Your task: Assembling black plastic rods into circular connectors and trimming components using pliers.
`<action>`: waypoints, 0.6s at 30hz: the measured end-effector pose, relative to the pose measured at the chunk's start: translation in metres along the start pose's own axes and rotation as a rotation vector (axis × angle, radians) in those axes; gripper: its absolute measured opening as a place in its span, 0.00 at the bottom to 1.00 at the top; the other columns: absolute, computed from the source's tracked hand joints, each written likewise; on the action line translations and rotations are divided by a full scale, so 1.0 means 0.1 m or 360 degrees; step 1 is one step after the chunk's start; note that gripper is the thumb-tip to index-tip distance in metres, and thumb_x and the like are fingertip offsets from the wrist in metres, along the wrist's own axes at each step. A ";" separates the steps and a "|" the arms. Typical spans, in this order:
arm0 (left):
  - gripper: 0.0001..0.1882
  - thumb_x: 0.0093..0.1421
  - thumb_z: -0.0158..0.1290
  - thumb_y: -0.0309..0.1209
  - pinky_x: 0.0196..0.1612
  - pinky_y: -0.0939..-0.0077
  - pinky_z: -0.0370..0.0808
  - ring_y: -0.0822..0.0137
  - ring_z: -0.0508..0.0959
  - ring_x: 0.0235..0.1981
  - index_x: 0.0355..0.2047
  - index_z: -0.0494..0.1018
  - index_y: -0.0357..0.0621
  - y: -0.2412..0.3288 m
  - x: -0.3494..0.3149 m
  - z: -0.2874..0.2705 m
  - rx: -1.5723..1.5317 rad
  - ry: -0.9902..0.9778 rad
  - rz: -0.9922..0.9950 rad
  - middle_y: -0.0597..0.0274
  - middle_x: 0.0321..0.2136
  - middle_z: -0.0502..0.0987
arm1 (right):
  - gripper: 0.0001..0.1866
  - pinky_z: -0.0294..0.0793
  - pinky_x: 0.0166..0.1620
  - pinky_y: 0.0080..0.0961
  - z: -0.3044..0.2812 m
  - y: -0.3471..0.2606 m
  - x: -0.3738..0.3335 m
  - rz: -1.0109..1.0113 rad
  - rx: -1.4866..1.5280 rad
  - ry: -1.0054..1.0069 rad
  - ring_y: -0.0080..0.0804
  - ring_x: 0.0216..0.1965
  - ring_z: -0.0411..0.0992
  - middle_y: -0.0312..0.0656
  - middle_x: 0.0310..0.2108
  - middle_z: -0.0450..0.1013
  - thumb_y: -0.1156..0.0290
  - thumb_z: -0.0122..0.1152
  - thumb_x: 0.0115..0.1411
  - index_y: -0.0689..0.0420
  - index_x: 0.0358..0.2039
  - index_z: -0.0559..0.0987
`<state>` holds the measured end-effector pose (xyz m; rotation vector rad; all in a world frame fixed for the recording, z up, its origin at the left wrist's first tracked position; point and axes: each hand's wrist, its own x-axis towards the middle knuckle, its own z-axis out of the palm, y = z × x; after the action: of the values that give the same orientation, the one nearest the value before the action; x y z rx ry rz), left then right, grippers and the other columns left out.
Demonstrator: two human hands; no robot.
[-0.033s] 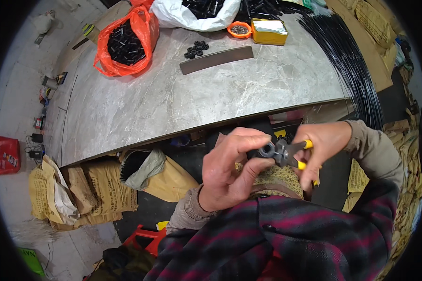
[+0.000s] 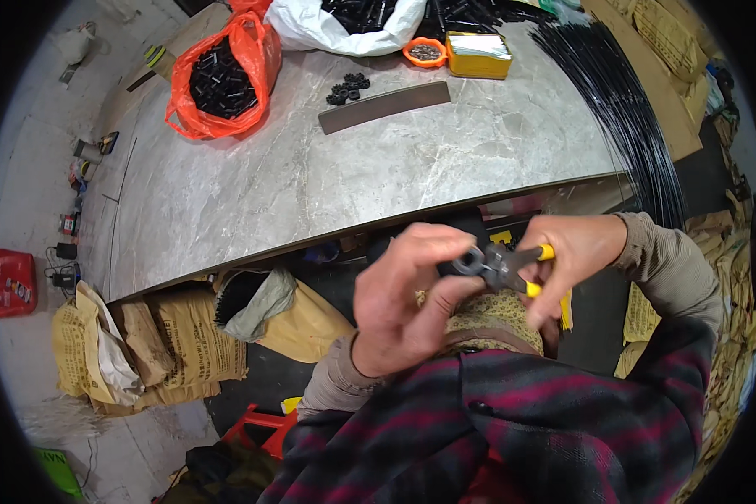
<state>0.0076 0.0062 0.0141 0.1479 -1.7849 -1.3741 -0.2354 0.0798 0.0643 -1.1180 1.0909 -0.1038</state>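
Just beyond the table's near edge, above my lap, my left hand (image 2: 399, 298) pinches a small black ring-shaped part (image 2: 469, 262) between thumb and fingers. My right hand (image 2: 573, 252) is wrapped round the dark handles of a pair of pliers (image 2: 504, 267), whose handle ends are yellow. The jaws of the pliers meet the right side of the ring. Whether they bite into it or only touch it is too small to tell. A patterned yellowish cloth (image 2: 496, 319) lies under both hands.
On the grey table (image 2: 252, 202) are a red bag (image 2: 269, 80) of black tubes, a white sack (image 2: 311, 34), an orange dish (image 2: 425, 52), a yellow box (image 2: 479, 65), a dark strip (image 2: 386, 107) and small black parts (image 2: 349, 88). Long black rods (image 2: 622, 109) overhang its right end. Paper sacks (image 2: 193, 336) stand at left.
Both hands have shifted slightly left and up, together with the ring-shaped part and the pliers. The grip of each hand looks the same.
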 end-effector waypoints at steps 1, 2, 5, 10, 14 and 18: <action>0.17 0.59 0.56 0.12 0.45 0.75 0.75 0.65 0.77 0.41 0.48 0.67 0.27 -0.02 -0.02 0.00 -0.0070 0.0119 -0.0080 0.45 0.42 0.74 | 0.19 0.68 0.26 0.21 0.04 -0.01 -0.01 -0.0003 0.0009 0.0002 0.14 0.24 0.70 0.31 0.22 0.71 0.67 0.80 0.49 0.60 0.32 0.77; 0.17 0.59 0.55 0.12 0.46 0.75 0.74 0.66 0.77 0.41 0.48 0.67 0.27 -0.03 -0.02 0.00 -0.0241 0.0230 -0.0189 0.46 0.43 0.74 | 0.20 0.69 0.25 0.21 0.10 0.00 -0.02 -0.0234 -0.0300 0.0459 0.16 0.23 0.70 0.32 0.22 0.71 0.67 0.80 0.48 0.60 0.35 0.76; 0.17 0.59 0.55 0.13 0.48 0.77 0.73 0.67 0.76 0.42 0.49 0.67 0.27 -0.08 0.00 0.00 -0.0253 0.0295 -0.0087 0.46 0.44 0.74 | 0.27 0.72 0.29 0.26 0.22 -0.10 -0.12 -0.0429 -0.0770 0.1082 0.29 0.25 0.73 0.42 0.29 0.73 0.71 0.77 0.46 0.60 0.45 0.73; 0.18 0.62 0.54 0.13 0.48 0.76 0.75 0.68 0.77 0.44 0.51 0.66 0.26 -0.10 0.00 0.02 -0.0258 0.0328 -0.0129 0.47 0.46 0.72 | 0.33 0.74 0.38 0.37 0.33 0.08 -0.15 -0.0991 -0.2270 0.1892 0.43 0.38 0.72 0.51 0.42 0.70 0.68 0.67 0.49 0.67 0.56 0.72; 0.16 0.64 0.53 0.16 0.47 0.76 0.75 0.67 0.77 0.42 0.51 0.65 0.26 -0.09 0.03 0.06 -0.0055 0.0279 -0.0005 0.47 0.45 0.73 | 0.34 0.73 0.37 0.35 0.45 0.12 -0.16 -0.0793 -0.2580 0.2121 0.40 0.37 0.72 0.47 0.41 0.70 0.61 0.64 0.54 0.68 0.58 0.71; 0.16 0.63 0.55 0.17 0.46 0.76 0.76 0.67 0.77 0.41 0.50 0.67 0.26 -0.11 0.04 0.08 0.0003 0.0277 0.0040 0.47 0.43 0.74 | 0.29 0.73 0.35 0.33 0.53 0.08 -0.23 -0.0701 -0.1816 0.1703 0.41 0.35 0.74 0.48 0.38 0.71 0.62 0.69 0.54 0.65 0.51 0.73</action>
<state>-0.0047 0.0055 0.0064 0.2379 -1.6385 -1.3010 -0.2110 0.1321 0.0738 -2.4780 1.9063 -0.5133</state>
